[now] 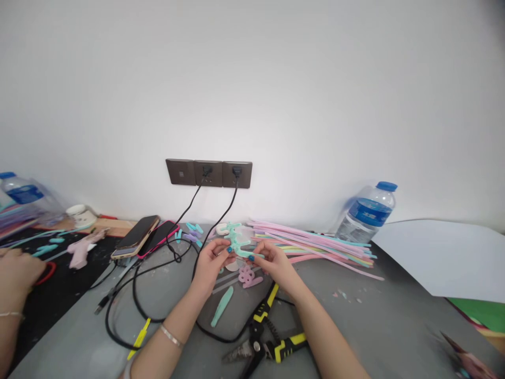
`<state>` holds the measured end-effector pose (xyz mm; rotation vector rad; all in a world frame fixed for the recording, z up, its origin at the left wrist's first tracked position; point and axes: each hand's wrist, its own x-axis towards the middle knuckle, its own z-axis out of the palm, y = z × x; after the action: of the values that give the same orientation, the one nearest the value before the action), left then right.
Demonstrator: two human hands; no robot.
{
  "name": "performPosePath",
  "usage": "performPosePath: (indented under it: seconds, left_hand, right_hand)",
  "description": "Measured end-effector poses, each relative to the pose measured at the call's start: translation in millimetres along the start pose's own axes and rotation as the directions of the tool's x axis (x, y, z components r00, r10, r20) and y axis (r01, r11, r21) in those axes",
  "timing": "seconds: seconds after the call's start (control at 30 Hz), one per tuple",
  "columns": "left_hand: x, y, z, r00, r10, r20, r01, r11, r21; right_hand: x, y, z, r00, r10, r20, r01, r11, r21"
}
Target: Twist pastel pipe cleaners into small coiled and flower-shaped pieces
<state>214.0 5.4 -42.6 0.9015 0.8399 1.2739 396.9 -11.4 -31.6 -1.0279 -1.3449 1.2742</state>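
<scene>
1. Since both hands work at one small thing, the mint-green piece [239, 241] sits between them over the middle of the table [331, 326], toward the wall; whether it touches anything beneath, I can't tell.
2. The left hand [212, 261] is closed to a pinch, thumb and forefinger on the piece's near-left part, probably to steady it.
3. The right hand [275, 263] pinches its long strip at the right. Fingertips alone, I'd say, because the piece is slight and soft-looking, and a fuller grip would hide or crush it.
4. Just below the hands lie a pink looped shape [246, 275] and a loose mint strip [223, 305], apart from each other, perhaps kept there to stay in sight.
5. Between the forearms rest yellow-and-black pliers [256, 346], handles spread, presumably parked within easy reach.
6. Behind the right hand, a bundle of pastel stems [311, 243] lies lengthwise along the wall, which seems to leave the near side freer.
7. Two phones, one black-screened [136, 237] and one pink-edged [160, 238], lie left near the wall sockets [209, 173], likely for the cables.
8. Further left, a co-worker's hand [19, 271] is by a red handle [48, 273]; its grip I can't make out.
</scene>
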Motion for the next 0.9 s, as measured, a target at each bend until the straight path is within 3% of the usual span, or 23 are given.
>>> performPosePath:
  seconds: [0.4, 0.9]
  left_hand:
    - [-3, 0, 3.7, 0.993, 0.116, -0.008, -0.113, 0.976, 0.184]
    - [1, -11, 2.0, 0.998, 0.070, 0.010, -0.070, 0.996, 0.063]
  right_hand:
    - [2, 3, -5, 0.996, -0.055, -0.074, 0.045, 0.991, -0.125]
    - [1, 8, 0, 0.996, -0.093, 0.012, 0.093, 0.965, -0.244]
